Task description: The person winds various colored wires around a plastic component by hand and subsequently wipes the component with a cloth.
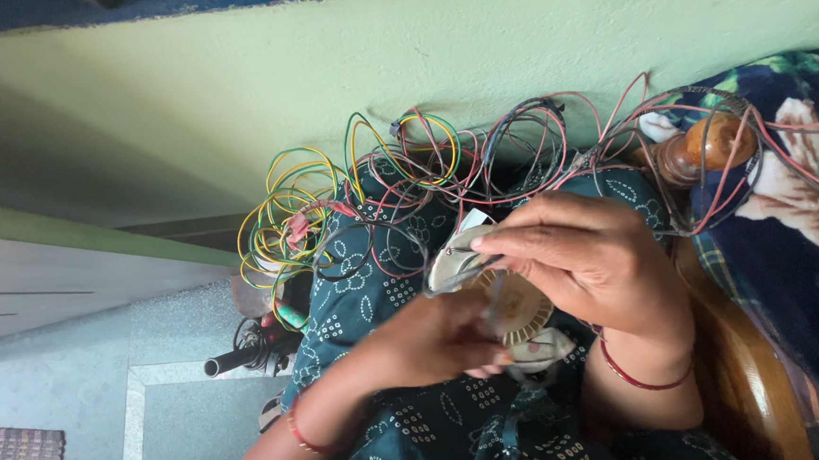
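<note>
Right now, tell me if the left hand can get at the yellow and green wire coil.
Probably yes. The left hand holds the round cream part with the right hand, but nothing stands between it and the wire coil beside the lap.

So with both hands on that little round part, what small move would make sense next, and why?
Probably keep the left hand steady under the round cream part while the right hand eases its fingertips along the rim, since both hands already pinch it over the lap.
</note>
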